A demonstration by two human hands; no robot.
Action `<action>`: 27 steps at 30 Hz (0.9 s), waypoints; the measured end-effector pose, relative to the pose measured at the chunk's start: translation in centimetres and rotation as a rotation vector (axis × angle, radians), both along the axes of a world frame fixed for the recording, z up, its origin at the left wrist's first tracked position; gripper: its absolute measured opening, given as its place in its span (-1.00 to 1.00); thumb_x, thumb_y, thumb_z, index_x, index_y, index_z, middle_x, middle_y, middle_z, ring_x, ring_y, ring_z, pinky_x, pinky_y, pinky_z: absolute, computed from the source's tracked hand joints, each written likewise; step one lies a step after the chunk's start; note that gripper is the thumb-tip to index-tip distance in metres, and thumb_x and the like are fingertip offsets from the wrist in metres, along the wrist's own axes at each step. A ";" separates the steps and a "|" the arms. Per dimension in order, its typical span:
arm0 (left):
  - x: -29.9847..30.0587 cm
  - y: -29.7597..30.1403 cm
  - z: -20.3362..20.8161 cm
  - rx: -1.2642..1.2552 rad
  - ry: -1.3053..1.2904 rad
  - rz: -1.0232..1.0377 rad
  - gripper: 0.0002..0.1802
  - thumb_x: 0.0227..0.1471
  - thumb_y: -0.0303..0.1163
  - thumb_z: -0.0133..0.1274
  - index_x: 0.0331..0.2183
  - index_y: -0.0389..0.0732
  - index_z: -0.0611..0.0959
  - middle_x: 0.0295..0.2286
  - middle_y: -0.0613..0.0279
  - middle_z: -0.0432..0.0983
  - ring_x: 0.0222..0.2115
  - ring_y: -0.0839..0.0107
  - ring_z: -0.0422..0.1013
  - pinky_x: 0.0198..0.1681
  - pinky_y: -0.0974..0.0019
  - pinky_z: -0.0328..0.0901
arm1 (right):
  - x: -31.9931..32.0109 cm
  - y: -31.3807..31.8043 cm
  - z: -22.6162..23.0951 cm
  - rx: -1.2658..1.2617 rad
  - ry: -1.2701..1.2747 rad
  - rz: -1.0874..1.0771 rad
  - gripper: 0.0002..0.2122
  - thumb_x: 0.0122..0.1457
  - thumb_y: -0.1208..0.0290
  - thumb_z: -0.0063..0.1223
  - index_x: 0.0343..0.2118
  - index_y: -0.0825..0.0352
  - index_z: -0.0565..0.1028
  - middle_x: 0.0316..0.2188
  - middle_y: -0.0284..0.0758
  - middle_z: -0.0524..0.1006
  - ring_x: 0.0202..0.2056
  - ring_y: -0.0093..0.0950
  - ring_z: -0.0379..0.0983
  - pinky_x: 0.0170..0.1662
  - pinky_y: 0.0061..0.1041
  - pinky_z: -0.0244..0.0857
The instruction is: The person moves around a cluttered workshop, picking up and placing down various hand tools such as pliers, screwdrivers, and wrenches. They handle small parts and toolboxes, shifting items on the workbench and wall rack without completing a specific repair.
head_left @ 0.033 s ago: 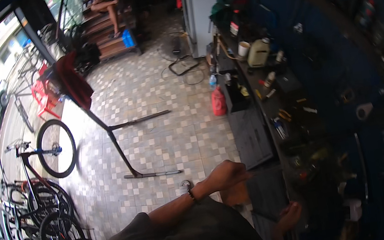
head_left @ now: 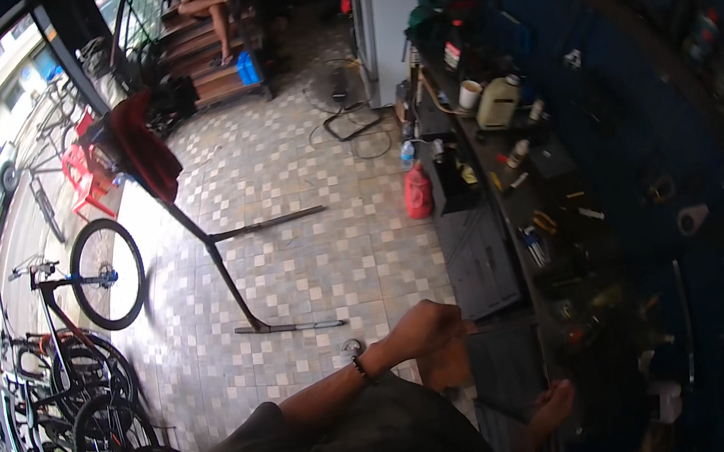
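My left hand [head_left: 428,329], with a dark bracelet at the wrist, is closed in front of my body near the bench edge. Its fingers are pressed together, and what they hold, if anything, I cannot make out. Just below it shows a brown patch [head_left: 445,362] of unclear kind. My right hand [head_left: 553,404] is lower and further right, beside the dark workbench [head_left: 538,293], its fingers curled. A dark, thin bar [head_left: 502,408] lies close to it; whether the hand grips it is hidden in shadow.
Pliers [head_left: 545,222], a beige jug [head_left: 499,103] and a white cup [head_left: 469,95] sit on the bench. A red bottle [head_left: 417,193] stands beside it. On the tiled floor is a repair stand [head_left: 211,240]; bicycles [head_left: 69,348] are at left. A person [head_left: 212,8] sits on the stairs.
The surroundings have shifted slightly to the right in view. My right hand sits a touch further right; my left hand has hardly moved.
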State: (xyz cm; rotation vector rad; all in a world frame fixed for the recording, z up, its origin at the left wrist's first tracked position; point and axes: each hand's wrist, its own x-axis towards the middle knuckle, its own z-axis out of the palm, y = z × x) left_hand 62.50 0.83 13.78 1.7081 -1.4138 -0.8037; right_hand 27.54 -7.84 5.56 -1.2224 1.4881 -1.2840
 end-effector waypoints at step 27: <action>48.7 36.9 -2.4 -0.529 0.069 1.608 -0.31 0.20 -0.30 0.24 0.26 -0.32 0.40 -0.04 0.06 0.51 -0.15 0.30 0.53 -0.13 0.27 0.49 | 4.9 2.6 -28.4 1.197 0.689 0.776 -0.75 0.38 0.27 0.08 -0.41 0.30 0.50 -0.59 -0.28 0.48 -0.65 -0.46 0.38 -0.62 -0.33 0.23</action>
